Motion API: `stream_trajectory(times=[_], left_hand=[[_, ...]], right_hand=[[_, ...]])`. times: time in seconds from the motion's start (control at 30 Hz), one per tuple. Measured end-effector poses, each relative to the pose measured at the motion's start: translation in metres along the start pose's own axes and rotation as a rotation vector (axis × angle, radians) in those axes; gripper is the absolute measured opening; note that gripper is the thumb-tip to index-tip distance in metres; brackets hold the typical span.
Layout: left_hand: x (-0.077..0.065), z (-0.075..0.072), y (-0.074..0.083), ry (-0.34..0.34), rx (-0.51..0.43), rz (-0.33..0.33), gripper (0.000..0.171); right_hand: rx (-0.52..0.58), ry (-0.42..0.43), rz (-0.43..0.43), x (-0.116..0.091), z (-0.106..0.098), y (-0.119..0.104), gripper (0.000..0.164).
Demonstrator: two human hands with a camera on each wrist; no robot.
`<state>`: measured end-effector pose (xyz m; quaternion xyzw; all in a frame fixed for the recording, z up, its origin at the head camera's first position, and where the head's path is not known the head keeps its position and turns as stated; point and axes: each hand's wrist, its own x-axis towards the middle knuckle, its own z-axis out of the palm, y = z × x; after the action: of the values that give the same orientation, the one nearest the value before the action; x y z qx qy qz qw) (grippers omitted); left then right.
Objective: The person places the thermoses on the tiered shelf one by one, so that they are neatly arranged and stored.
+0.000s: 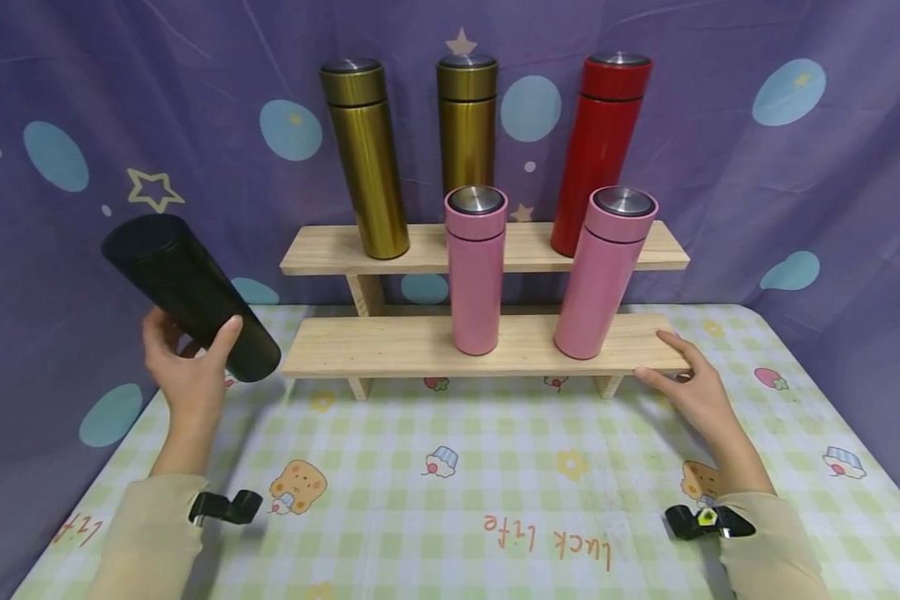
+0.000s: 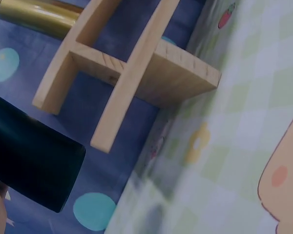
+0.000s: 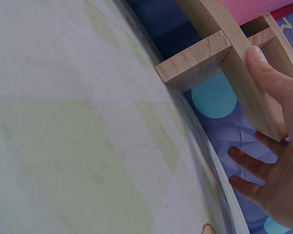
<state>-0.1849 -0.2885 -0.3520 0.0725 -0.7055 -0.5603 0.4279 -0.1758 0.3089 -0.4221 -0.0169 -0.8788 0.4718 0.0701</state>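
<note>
My left hand (image 1: 191,367) grips a black thermos bottle (image 1: 195,292) in the air, left of the two-tier wooden shelf (image 1: 390,346). The bottle leans with its upper end to the left; its lower end also shows in the left wrist view as a dark cylinder (image 2: 31,151). At the right end of the lower board, my right hand (image 1: 690,387) holds the shelf between thumb and index finger. In the right wrist view the thumb (image 3: 268,73) lies on the board, while the other fingers spread past its end.
Two pink thermos bottles (image 1: 476,275) (image 1: 603,279) stand on the lower board. Two gold ones (image 1: 371,167) (image 1: 468,133) and a red one (image 1: 600,154) stand on the upper board. A checked cloth (image 1: 510,450) covers the table; a purple curtain (image 1: 217,100) hangs behind.
</note>
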Motion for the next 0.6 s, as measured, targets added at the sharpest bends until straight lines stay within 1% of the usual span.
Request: stream_trajectory(times=[0.27,0.47,0.6], left_hand=[[-0.007,0.003,0.018,0.01,-0.078,0.031,0.057],[-0.011,0.005,0.027,-0.01,-0.109,0.053,0.057],[-0.013,0.007,0.031,-0.021,-0.195,0.049,0.057]], right_hand=[[0.006,-0.002,0.008,0.001,-0.001,0.001,0.082],[0.007,-0.004,0.008,0.001,0.0,0.002,0.082],[0.007,-0.005,0.012,0.001,0.0,0.002,0.082]])
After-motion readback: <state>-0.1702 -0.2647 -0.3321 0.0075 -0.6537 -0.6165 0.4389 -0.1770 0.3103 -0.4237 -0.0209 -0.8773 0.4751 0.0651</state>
